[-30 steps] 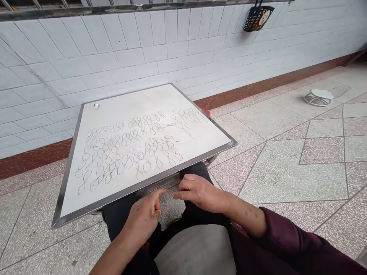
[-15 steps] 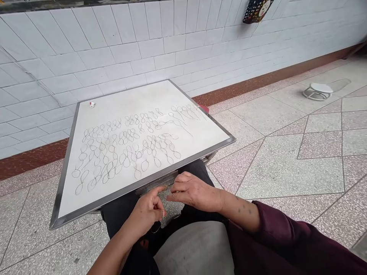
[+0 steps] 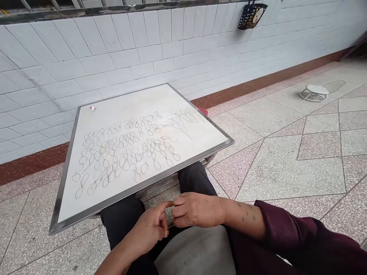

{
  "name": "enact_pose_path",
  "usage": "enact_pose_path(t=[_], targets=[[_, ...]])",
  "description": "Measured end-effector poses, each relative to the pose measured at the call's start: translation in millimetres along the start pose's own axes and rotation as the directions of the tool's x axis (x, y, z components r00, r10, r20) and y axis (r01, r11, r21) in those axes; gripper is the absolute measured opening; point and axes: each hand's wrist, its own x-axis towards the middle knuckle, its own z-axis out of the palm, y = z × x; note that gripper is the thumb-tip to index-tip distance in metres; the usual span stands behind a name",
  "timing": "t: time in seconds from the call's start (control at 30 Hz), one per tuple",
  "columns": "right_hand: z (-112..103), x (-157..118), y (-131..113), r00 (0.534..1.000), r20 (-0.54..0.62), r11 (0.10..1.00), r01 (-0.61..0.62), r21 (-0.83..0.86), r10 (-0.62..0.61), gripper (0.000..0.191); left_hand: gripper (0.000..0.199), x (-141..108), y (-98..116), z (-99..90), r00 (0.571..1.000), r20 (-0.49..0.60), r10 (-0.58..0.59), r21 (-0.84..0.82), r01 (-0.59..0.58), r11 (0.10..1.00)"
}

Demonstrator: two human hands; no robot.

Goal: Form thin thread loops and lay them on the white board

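My left hand (image 3: 153,227) is over my lap, its index finger reaching to the fingertips of my right hand. Its thumb and other fingers are curled together, and whatever they hold is too fine to make out. My right hand (image 3: 195,210) has its fingers bent and pressed together, palm down, hiding what may be between them. Beyond both hands, thin dark strands (image 3: 110,173) twisted into figure-eight loops lie in rows on a white table (image 3: 129,102) with a grey metal edge. Several straighter strands (image 3: 185,131) lie toward its right side.
A small red-and-white object (image 3: 93,109) sits at the table's far left corner. White tiled wall (image 3: 160,53) stands behind the table. A dark patterned basket (image 3: 251,16) hangs there. On the floor at right is a low white stool (image 3: 314,93).
Both hands have come down closer to my body, and the fingertips now meet. A thin loop seen below my left hand earlier no longer shows. The view has tilted slightly upward.
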Motion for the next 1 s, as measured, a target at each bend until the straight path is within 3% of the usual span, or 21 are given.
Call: enact_pose_path(t=[0.1, 0.3, 0.53, 0.63, 0.83, 1.0], targets=[[6.0, 1.5, -4.8, 0.997, -0.006, 0.992, -0.082, 0.099, 0.083, 0.019, 0.083, 3.2, -4.5, 4.8, 1.0, 0.006, -0.004, 0.005, 0.004, 1.0], [18.2, 4.6, -6.6, 0.978, -0.035, 0.948, -0.191, 0.253, 0.206, 0.019, 0.106, 9.0, -12.9, 8.5, 0.994, -0.108, -0.014, -0.084, 0.005, 0.996], [32.1, -1.6, -6.9, 0.929, -0.087, 0.905, -0.323, 0.275, 0.358, 0.017, 0.089, -6.8, 10.3, -4.4, 0.989, -0.133, 0.069, 0.066, -0.06, 0.996], [32.4, -7.2, -11.7, 0.923, -0.049, 0.886, -0.351, 0.303, 0.382, 0.023, 0.086, -9.1, 14.6, -4.5, 0.99, -0.114, 0.082, 0.111, -0.069, 0.991], [31.4, -11.0, -17.3, 0.915, -0.009, 0.868, -0.38, 0.32, 0.404, 0.016, 0.09, 1.7, 6.6, 6.9, 0.988, -0.088, 0.125, 0.275, -0.096, 0.957], [40.3, -3.8, -15.1, 0.899, -0.019, 0.827, -0.394, 0.401, 0.438, 0.015, 0.098, 3.3, 11.4, 4.5, 0.986, -0.101, 0.132, 0.355, -0.089, 0.931]])
